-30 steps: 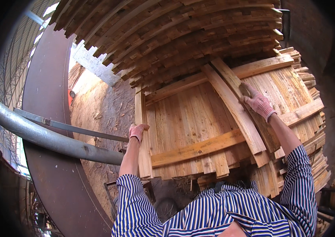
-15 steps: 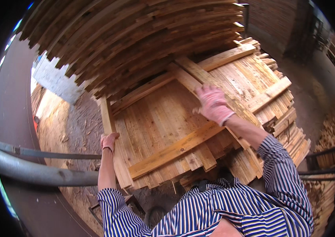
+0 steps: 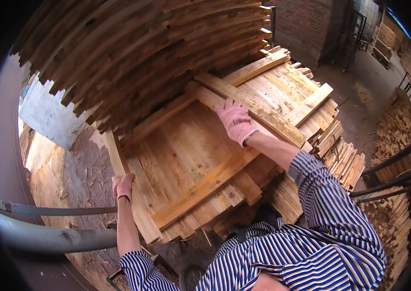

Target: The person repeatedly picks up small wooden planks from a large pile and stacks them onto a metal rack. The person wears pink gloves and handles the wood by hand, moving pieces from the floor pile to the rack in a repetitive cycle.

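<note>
My left hand, in a pink glove, is closed round the near end of a narrow wooden board along the left edge of the stack. My right hand, gloved the same way, grips a pale wooden board lying across the middle; the palm hides part of it. Against that board's right side rests a second, thicker board. Underneath is a layer of planks laid side by side, with a crosswise batten on its near part.
A tall stack of boards rises behind. Metal pipes run at the left, near a grey slab. Black metal rails and piled wood stand at the right. Wood scraps litter the floor.
The whole view has swung, so the stack sits further left. My right hand's fingers, spread earlier, have drawn together on the pale board. My left hand keeps its hold.
</note>
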Tool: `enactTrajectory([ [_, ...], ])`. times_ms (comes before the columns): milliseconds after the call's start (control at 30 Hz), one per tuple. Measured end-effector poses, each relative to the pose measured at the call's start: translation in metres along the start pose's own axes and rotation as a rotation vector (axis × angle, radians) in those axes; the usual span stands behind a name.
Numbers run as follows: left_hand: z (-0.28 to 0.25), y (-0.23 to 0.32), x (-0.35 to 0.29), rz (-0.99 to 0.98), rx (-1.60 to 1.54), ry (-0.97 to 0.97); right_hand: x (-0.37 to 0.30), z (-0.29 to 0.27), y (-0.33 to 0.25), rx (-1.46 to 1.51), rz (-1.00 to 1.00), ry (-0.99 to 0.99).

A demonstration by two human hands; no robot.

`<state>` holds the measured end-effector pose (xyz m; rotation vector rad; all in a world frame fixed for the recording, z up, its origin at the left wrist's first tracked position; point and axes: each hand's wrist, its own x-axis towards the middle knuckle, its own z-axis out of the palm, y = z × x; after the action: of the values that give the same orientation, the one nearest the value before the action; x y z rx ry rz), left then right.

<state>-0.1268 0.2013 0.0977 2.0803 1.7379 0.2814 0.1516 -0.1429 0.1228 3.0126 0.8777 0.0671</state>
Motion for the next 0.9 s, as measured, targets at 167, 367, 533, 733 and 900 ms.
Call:
enactTrajectory([
  [167, -0.003, -0.044, 0.022, -0.003, -0.006, 0.028, -0.014, -0.028, -0.062, 0.199, -0.210, -0.257],
  [367, -0.012, -0.019, 0.004, -0.018, -0.016, -0.001, -0.050, -0.053, -0.091, 0.157, -0.227, -0.360],
  [533, -0.012, -0.003, -0.006, 0.010, 0.003, -0.021, -0.001, 0.005, -0.014, 0.150, 0.146, -0.062],
  [733, -0.008, -0.015, 0.001, -0.006, -0.009, -0.035, -0.021, -0.012, -0.005, -0.005, -0.020, -0.149],
  [900, -0.004, -0.018, 0.002, -0.003, 0.032, 0.066, -0.039, -0.012, -0.027, 0.114, 0.053, -0.102],
])
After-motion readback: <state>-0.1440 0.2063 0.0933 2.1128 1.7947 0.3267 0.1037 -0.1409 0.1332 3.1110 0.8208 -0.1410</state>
